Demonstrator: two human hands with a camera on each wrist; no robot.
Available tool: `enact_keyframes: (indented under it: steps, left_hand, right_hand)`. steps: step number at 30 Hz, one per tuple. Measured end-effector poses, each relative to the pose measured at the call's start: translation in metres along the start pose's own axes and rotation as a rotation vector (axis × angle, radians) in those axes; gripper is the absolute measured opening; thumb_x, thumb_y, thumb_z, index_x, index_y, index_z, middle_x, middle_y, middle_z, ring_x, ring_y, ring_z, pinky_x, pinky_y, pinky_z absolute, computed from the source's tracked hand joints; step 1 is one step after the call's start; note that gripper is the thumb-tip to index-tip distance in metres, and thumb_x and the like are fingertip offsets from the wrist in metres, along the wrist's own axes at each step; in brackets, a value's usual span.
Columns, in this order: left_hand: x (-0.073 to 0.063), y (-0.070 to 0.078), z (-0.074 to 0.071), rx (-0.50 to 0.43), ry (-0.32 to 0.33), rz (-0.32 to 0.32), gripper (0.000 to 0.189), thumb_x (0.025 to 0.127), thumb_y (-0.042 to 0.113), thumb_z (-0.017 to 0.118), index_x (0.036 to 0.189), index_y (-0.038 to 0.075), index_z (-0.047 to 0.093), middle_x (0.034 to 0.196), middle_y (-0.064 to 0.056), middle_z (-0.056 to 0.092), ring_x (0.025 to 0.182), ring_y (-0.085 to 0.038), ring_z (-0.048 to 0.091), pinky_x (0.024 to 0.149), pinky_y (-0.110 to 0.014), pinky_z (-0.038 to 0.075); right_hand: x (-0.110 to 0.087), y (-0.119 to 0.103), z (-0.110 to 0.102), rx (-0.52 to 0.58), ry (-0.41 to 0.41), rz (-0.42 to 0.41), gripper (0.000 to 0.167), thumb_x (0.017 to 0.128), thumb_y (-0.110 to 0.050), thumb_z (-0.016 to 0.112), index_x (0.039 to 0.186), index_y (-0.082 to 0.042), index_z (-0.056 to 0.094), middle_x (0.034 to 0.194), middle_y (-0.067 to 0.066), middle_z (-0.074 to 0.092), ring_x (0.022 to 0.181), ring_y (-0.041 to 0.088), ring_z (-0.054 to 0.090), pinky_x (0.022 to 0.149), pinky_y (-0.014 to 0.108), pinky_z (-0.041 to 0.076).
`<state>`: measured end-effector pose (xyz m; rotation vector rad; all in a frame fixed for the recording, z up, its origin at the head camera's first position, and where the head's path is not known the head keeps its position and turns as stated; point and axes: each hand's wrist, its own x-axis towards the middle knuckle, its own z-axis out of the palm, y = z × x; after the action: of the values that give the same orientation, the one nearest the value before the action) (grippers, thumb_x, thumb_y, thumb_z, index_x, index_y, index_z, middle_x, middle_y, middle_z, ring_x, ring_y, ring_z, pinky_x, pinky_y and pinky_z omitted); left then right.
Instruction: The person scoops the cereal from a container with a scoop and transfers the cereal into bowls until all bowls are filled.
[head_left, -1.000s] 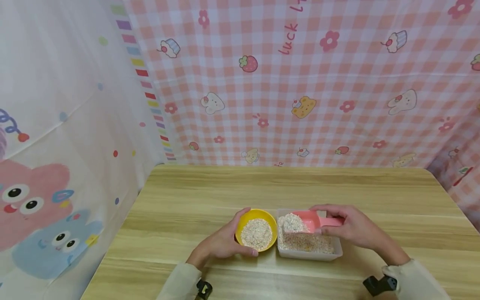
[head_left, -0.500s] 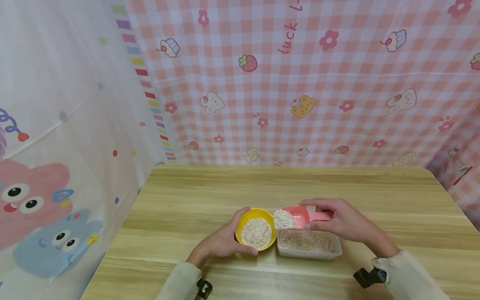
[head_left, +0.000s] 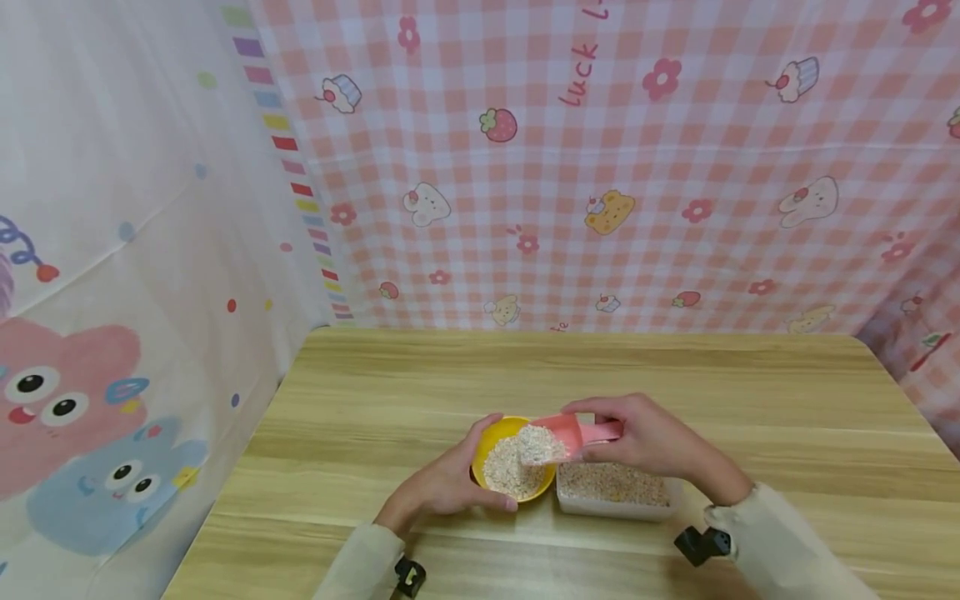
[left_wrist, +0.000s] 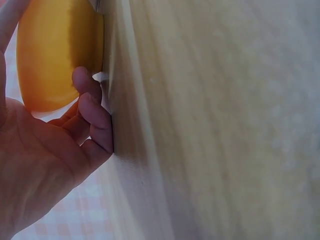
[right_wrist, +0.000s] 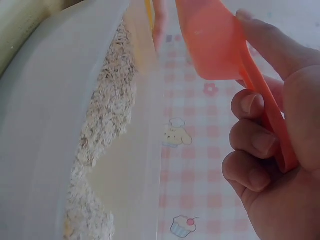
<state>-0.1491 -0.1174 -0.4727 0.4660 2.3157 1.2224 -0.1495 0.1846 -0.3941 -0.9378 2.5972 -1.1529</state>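
My left hand (head_left: pixel 453 479) grips the side of a yellow bowl (head_left: pixel 487 440) holding oat flakes. In the left wrist view, the fingers curl against the outside of the bowl (left_wrist: pixel 50 55), low by the tabletop. A pink scoop (head_left: pixel 567 429) is held by its handle in my right hand (head_left: pixel 637 433). Oats (head_left: pixel 542 446) fill its front end, which is over the right part of the bowl and hides some of it. In the right wrist view, fingers wrap the handle of the scoop (right_wrist: pixel 212 42), with the thumb along it.
A translucent rectangular container (head_left: pixel 615 507) of oats stands just right of the bowl, below my right hand. Wood-grain table (head_left: pixel 390 375) surrounds them. A pink checked cloth (head_left: pixel 555 175) hangs behind the table, and a white printed cloth (head_left: pixel 150 250) hangs at the left.
My right hand has carried the loaded scoop left, from above the container to over the bowl. The left hand and the bowl have stayed in place.
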Motion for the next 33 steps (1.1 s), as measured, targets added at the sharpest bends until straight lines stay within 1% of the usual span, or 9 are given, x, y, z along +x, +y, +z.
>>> enact_keyframes:
  steps: [5,12,15,17,20,22,24,27,33]
  left_hand:
    - [0.000,0.000,0.000,0.009,0.002,0.022,0.116,0.071,0.043,0.089,0.158,0.032,0.013,0.156,-0.010,0.036,0.138,-0.033,0.039,0.113,-0.058,0.029]
    - [-0.001,0.001,-0.001,0.000,0.001,0.027,0.115,0.072,0.042,0.089,0.158,0.030,0.013,0.156,-0.010,0.036,0.139,-0.032,0.039,0.113,-0.059,0.029]
    - [-0.001,0.001,-0.001,-0.002,0.001,0.026,0.115,0.071,0.043,0.089,0.158,0.030,0.013,0.156,-0.010,0.036,0.139,-0.032,0.039,0.113,-0.059,0.029]
    - [-0.001,0.000,0.000,-0.002,0.002,0.029,0.115,0.071,0.043,0.089,0.158,0.030,0.013,0.155,-0.010,0.036,0.138,-0.031,0.039,0.113,-0.059,0.029]
    - [0.000,0.000,0.000,-0.004,0.001,0.037,0.115,0.071,0.043,0.089,0.158,0.030,0.013,0.154,-0.010,0.037,0.137,-0.031,0.040,0.112,-0.058,0.030]
    - [0.000,0.000,0.000,-0.005,-0.001,0.032,0.115,0.072,0.043,0.088,0.158,0.030,0.013,0.154,-0.010,0.038,0.137,-0.030,0.040,0.112,-0.058,0.030]
    - [0.000,0.001,0.000,-0.008,-0.005,0.023,0.115,0.072,0.044,0.088,0.158,0.030,0.013,0.154,-0.010,0.038,0.136,-0.030,0.040,0.113,-0.059,0.030]
    - [0.000,0.001,0.000,-0.014,-0.008,0.004,0.115,0.071,0.045,0.088,0.157,0.032,0.013,0.154,-0.009,0.038,0.136,-0.030,0.040,0.112,-0.059,0.029]
    - [0.000,0.001,0.000,-0.034,-0.011,-0.016,0.115,0.070,0.045,0.089,0.157,0.035,0.014,0.155,-0.007,0.037,0.138,-0.029,0.039,0.113,-0.059,0.029]
  right_hand:
    - [0.006,-0.006,0.005,-0.087,0.000,-0.002,0.055,0.081,-0.038,0.081,0.126,-0.012,0.066,0.066,-0.013,0.048,0.058,0.001,0.040,0.053,0.020,0.038]
    - [0.012,-0.011,0.009,-0.183,0.000,-0.035,0.057,0.081,-0.044,0.079,0.126,-0.012,0.067,0.064,-0.016,0.047,0.058,0.000,0.040,0.054,0.020,0.039]
    - [0.014,-0.013,0.010,-0.229,-0.002,-0.049,0.055,0.082,-0.043,0.079,0.127,-0.013,0.067,0.071,-0.015,0.057,0.061,0.000,0.043,0.057,0.020,0.041]
    - [0.015,-0.015,0.012,-0.271,0.002,-0.065,0.055,0.082,-0.042,0.079,0.127,-0.015,0.067,0.082,-0.011,0.067,0.065,0.000,0.048,0.061,0.022,0.045]
    - [0.017,-0.018,0.015,-0.322,0.018,-0.110,0.053,0.082,-0.043,0.079,0.126,-0.015,0.068,0.103,-0.004,0.074,0.078,0.003,0.061,0.070,0.026,0.052]
    - [0.018,-0.019,0.017,-0.347,0.026,-0.139,0.053,0.083,-0.044,0.078,0.125,-0.014,0.068,0.110,-0.002,0.074,0.087,0.007,0.066,0.075,0.030,0.055]
    - [0.018,-0.021,0.019,-0.361,0.034,-0.163,0.052,0.083,-0.045,0.077,0.124,-0.014,0.068,0.112,-0.002,0.074,0.094,0.010,0.069,0.077,0.032,0.056]
    - [0.019,-0.022,0.020,-0.388,0.036,-0.176,0.053,0.084,-0.047,0.076,0.125,-0.014,0.068,0.112,-0.002,0.074,0.096,0.012,0.070,0.078,0.034,0.056]
    - [0.021,-0.027,0.021,-0.452,0.025,-0.187,0.053,0.081,-0.042,0.080,0.125,-0.014,0.068,0.108,0.001,0.075,0.090,0.013,0.070,0.075,0.034,0.056]
